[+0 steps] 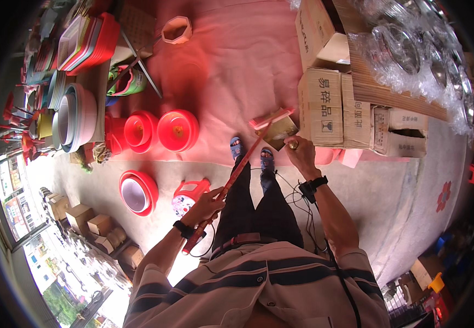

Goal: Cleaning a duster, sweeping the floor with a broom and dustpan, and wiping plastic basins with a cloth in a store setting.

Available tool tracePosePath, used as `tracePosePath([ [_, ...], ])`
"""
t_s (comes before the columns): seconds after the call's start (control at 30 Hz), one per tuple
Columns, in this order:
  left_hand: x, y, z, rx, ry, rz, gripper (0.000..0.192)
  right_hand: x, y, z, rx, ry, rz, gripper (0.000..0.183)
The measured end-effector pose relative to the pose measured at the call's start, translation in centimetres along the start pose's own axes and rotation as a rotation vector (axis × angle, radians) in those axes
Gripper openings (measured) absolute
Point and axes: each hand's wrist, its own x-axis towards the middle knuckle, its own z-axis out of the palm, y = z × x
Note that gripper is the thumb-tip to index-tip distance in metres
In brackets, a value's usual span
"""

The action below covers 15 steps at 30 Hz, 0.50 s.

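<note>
My left hand [207,205] is closed around the red patterned handle of a broom [240,169], which slants away from me up to its pink and red head [272,118]. That head lies over the far edge of a brownish-gold dustpan [283,135], just beyond my feet. My right hand [301,153] grips a handle with a round brass-coloured end that points up at the camera; this handle appears to belong to the dustpan. Bristles and any contents of the pan cannot be made out. Both wrists wear black bands with cables.
Red plastic basins [178,130] and a red stool [190,194] stand to the left, near shelves of stacked basins [75,119]. Cardboard boxes [322,108] line the right, beside plastic-wrapped metalware [403,49]. Pink sheeting [237,61] covers the floor ahead. Black cables [308,221] hang beside my right leg.
</note>
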Motion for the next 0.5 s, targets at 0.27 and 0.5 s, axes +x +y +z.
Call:
tracePosePath([
  [0.27, 0.5, 3.8, -1.4, 0.247, 0.003, 0.099, 0.066, -2.5, 2.2, -3.0, 0.119, 0.066, 0.094, 0.019],
  [0.5, 13.1, 5.1, -2.7, 1.005, 0.199, 0.417, 0.069, -2.1, 2.4, -3.1, 0.168, 0.174, 0.224, 0.019],
])
